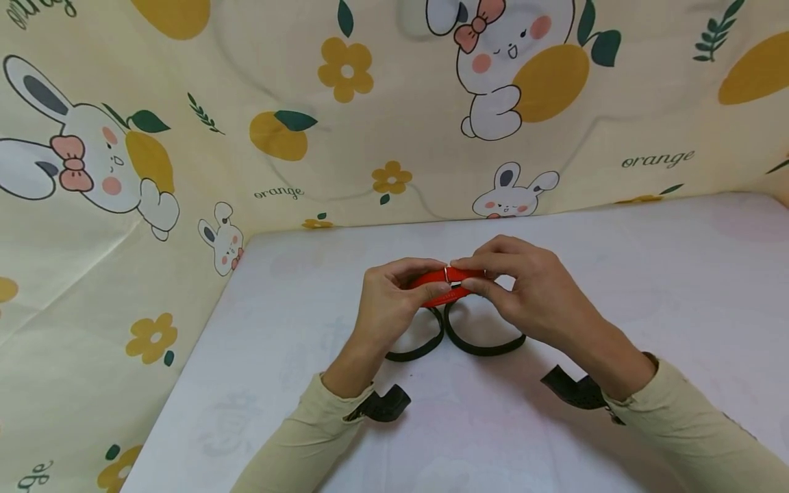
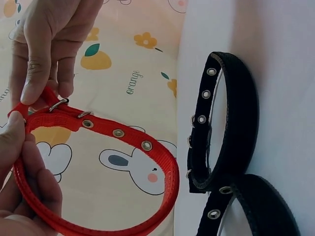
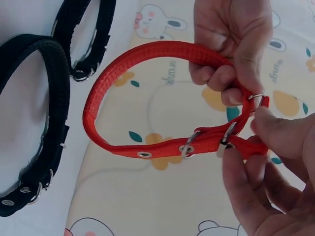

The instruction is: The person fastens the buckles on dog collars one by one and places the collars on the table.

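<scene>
Pale bench (image 1: 616,287) against the rabbit-print cloth (image 1: 185,137), two black collars (image 1: 481,342) lying side by side on it (touching), and above them both hands, left (image 1: 388,301) and right (image 1: 530,294), pinching the buckle end of a red collar (image 1: 445,284).

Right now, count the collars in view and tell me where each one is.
3. The red webbing collar with metal eyelets is held up between the left hand and right hand. Two black webbing collars lie side by side on the white table beneath.
</scene>
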Demonstrator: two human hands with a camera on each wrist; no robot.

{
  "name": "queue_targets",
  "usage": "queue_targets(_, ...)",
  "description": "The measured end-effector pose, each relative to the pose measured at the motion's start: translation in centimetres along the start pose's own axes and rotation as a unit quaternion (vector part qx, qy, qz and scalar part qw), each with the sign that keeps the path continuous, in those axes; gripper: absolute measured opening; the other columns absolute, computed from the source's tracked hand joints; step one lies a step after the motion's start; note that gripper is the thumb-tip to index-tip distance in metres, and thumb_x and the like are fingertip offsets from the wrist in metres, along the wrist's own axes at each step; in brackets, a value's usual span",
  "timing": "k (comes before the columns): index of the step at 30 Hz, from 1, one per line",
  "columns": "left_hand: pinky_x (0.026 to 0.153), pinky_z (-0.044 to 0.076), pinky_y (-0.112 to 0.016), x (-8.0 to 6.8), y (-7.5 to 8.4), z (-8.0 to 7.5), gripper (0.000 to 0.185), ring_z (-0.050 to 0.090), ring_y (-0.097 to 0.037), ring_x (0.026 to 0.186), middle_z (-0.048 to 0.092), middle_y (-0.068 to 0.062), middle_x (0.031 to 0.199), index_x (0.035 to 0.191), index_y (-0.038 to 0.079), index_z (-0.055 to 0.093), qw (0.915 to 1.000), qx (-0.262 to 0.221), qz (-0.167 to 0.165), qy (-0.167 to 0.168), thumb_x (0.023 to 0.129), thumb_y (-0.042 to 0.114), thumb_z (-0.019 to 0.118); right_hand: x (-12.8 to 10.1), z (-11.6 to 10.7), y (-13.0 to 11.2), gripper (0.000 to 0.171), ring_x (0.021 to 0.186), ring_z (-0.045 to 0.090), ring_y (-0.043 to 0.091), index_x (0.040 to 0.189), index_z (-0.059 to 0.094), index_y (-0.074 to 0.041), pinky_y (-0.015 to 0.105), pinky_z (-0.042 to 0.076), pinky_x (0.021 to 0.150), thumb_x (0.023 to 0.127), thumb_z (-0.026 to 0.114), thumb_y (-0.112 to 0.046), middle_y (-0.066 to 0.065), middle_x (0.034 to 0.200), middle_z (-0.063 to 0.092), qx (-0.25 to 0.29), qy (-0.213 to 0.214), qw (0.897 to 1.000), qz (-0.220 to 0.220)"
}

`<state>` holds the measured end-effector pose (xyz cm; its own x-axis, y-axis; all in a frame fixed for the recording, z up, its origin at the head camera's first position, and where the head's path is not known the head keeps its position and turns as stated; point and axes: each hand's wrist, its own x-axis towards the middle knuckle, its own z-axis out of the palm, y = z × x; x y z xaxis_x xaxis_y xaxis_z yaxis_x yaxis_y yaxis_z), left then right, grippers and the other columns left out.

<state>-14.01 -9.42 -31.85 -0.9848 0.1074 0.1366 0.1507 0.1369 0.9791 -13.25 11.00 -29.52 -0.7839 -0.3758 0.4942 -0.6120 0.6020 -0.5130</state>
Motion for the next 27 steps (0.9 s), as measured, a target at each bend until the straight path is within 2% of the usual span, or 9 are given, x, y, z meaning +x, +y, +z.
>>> queue_targets(9,0.082,0.057,-0.027,0.03,-0.02,0.15,0.026,0.069,-0.016,0.096,0.077,-0.009,0.102,0.104,0.008,0.078,1.0000,-0.001,0.008,-0.002,0.078,0.009,0.084,-0.06,0.06,-0.17,0.031,0.083,0.059,0.009,0.111,0.078,-0.021,0.027,0.050,0.066,0.083,0.080,-0.009,-0.005,0.099,0.067,-0.017,-0.004,1.000,-0.001)
queue_targets(13,0.084,0.058,-0.029,0.11,-0.10,0.13,0.028,0.069,-0.016,0.098,0.076,-0.011,0.106,0.107,0.007,0.077,0.9998,-0.011,0.011,-0.014,0.080,0.007,0.082,0.03,0.17,0.02,0.035,0.089,0.061,0.012,0.115,0.076,-0.022,0.029,0.052,0.067,0.083,0.081,-0.009,-0.003,0.105,0.068,-0.010,-0.002,1.000,-0.004)
queue_targets(17,0.088,0.057,-0.031,0.17,-0.13,0.02,0.028,0.070,-0.017,0.100,0.074,-0.012,0.108,0.111,0.007,0.075,0.9992,-0.018,0.015,-0.032,0.083,0.006,0.079,0.15,0.27,0.30,0.040,0.101,0.061,0.017,0.119,0.074,-0.021,0.035,0.055,0.072,0.081,0.083,-0.016,0.001,0.111,0.069,-0.013,-0.003,1.000,0.002)
queue_targets(20,0.087,0.056,-0.031,0.22,-0.15,-0.13,0.027,0.069,-0.017,0.099,0.074,-0.012,0.107,0.112,0.007,0.074,0.9990,-0.019,0.017,-0.036,0.085,0.007,0.077,0.22,0.27,0.56,0.035,0.102,0.062,0.017,0.115,0.074,-0.020,0.036,0.053,0.073,0.081,0.083,-0.024,-0.001,0.107,0.071,-0.014,-0.018,0.999,0.023)
queue_targets(23,0.084,0.055,-0.031,0.26,-0.11,-0.36,0.026,0.068,-0.017,0.096,0.073,-0.013,0.106,0.112,0.006,0.073,0.9987,-0.031,0.016,-0.038,0.087,0.007,0.076,0.28,0.17,0.66,0.026,0.094,0.063,0.014,0.108,0.075,-0.021,0.033,0.050,0.071,0.084,0.080,-0.030,-0.005,0.098,0.072,-0.011,-0.034,0.998,0.045)
queue_targets(27,0.079,0.054,-0.030,0.34,-0.06,-0.68,0.024,0.069,-0.017,0.093,0.074,-0.010,0.101,0.113,0.005,0.072,0.9979,-0.054,0.006,-0.036,0.089,0.007,0.072,0.32,-0.09,0.50,0.023,0.089,0.062,0.012,0.107,0.075,-0.020,0.032,0.048,0.069,0.087,0.078,-0.032,-0.006,0.095,0.071,-0.004,-0.029,0.998,0.055)
